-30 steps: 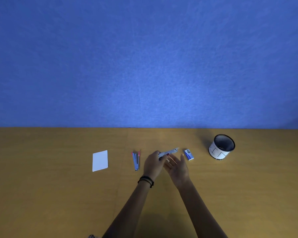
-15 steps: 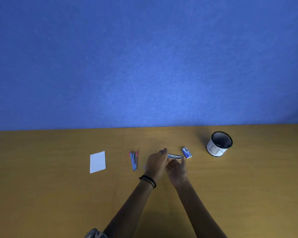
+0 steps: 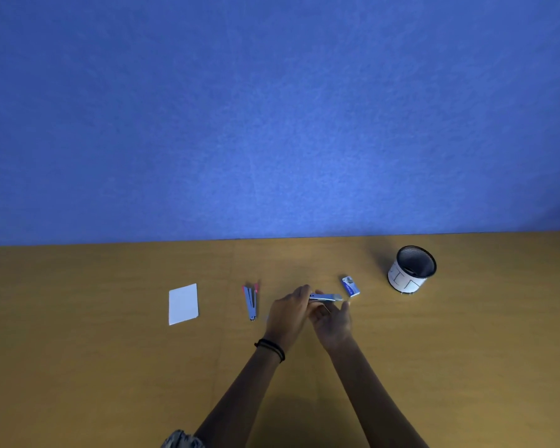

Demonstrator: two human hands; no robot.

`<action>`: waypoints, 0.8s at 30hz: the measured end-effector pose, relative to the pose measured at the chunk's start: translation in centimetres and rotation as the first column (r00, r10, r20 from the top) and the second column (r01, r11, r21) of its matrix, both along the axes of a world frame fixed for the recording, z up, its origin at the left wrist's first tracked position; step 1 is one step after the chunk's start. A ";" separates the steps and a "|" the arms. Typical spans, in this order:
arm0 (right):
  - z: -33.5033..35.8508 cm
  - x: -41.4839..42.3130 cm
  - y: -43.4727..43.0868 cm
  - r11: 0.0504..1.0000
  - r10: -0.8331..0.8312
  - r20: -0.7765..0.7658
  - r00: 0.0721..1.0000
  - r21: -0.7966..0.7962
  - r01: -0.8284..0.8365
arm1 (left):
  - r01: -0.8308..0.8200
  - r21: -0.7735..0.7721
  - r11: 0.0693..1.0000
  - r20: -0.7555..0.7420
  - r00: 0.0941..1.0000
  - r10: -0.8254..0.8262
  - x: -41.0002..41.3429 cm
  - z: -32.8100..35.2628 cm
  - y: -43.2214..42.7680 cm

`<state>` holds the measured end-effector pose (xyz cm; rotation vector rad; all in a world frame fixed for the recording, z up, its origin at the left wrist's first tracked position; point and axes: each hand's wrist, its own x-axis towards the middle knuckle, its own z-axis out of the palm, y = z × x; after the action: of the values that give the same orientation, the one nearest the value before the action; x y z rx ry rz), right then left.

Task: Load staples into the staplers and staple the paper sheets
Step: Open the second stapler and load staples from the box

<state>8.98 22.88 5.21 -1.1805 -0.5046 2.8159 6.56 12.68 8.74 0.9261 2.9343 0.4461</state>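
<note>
The left hand [image 3: 288, 313] is gripping a silver stapler [image 3: 326, 297], its fingers curling round the end nearest the wrist, so that the stapler is hanging just above the table [image 3: 78, 367], midway between its left and right edges and nearer the far edge than the near one. The free end is pointing right, towards a small blue staple box [image 3: 350, 286] that is lying just beyond it on the wood. The right hand [image 3: 333, 321] is sitting below and beside the stapler, its fingers lying close together under the body and its thumb sticking out to the right; whether those fingers are pinching anything is too blurred to tell. A dark band [image 3: 270, 349] is circling the left wrist. A second stapler [image 3: 251, 302], with pink ends, is lying splayed apart to the left of the hands. Further left, white paper sheets [image 3: 183, 303] are lying flat in a small stack. A black mesh cup [image 3: 413, 268] with a white wrap is standing near the far edge on the right, in front of the blue wall [image 3: 272, 108].
</note>
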 end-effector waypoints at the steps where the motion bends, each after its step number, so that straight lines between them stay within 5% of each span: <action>1: 0.0 0.0 -0.1 1.000 -0.002 0.010 1.000 -0.008 0.002 | -0.017 -0.001 1.000 -0.004 1.000 0.017 0.0 0.1 0.1; 7: 0.1 0.1 -0.4 1.000 -0.006 0.014 1.000 -0.010 0.006 | -0.056 0.092 0.994 -0.017 0.998 0.057 0.0 0.8 0.5; 14: 0.0 0.3 -0.5 0.998 -0.013 0.060 0.998 0.062 0.010 | 0.126 -0.216 0.968 0.099 0.989 -0.107 -1.0 1.0 1.4; 24: 0.3 0.1 0.4 0.967 0.101 0.082 0.992 0.224 -0.117 | 0.171 -0.101 0.980 0.246 0.959 -0.142 0.0 0.3 1.2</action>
<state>9.10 23.27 5.51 -1.2418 -0.8982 2.7162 6.54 13.90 9.01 1.0029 2.6171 0.3397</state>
